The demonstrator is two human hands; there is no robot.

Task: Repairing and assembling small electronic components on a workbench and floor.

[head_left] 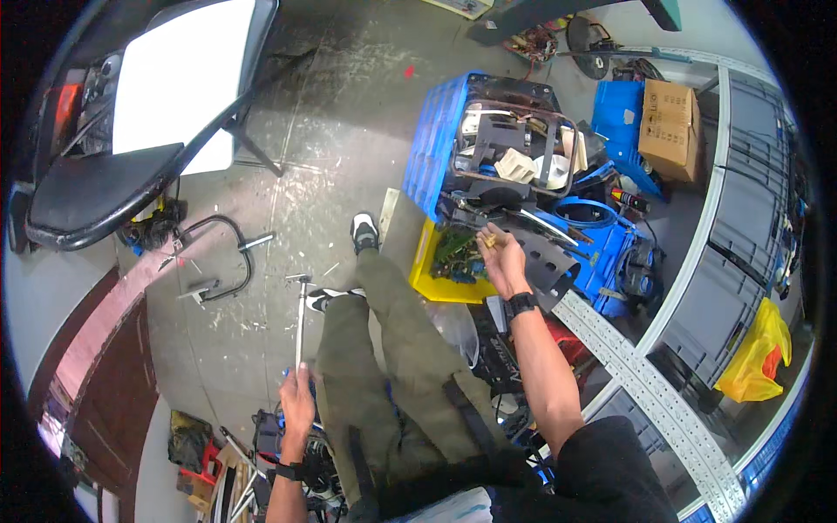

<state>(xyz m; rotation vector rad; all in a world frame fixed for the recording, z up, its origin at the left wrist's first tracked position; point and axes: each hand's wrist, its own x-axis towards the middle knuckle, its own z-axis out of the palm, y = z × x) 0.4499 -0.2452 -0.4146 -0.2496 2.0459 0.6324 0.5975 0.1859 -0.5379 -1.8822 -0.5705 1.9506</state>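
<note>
Scuffed floor; cluttered blue crate beyond right hand.

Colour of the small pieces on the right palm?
The small pieces look yellowish in the head view.

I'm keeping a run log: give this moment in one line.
Left hand: grips rod; right hand: palm up, holding small pieces; yellow crate: beside right hand

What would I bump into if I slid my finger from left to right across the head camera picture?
Brown door → bent black tube → left hand gripping a metal rod → right shoe → right hand with small yellowish bits → cardboard box → yellow plastic bag.
</note>
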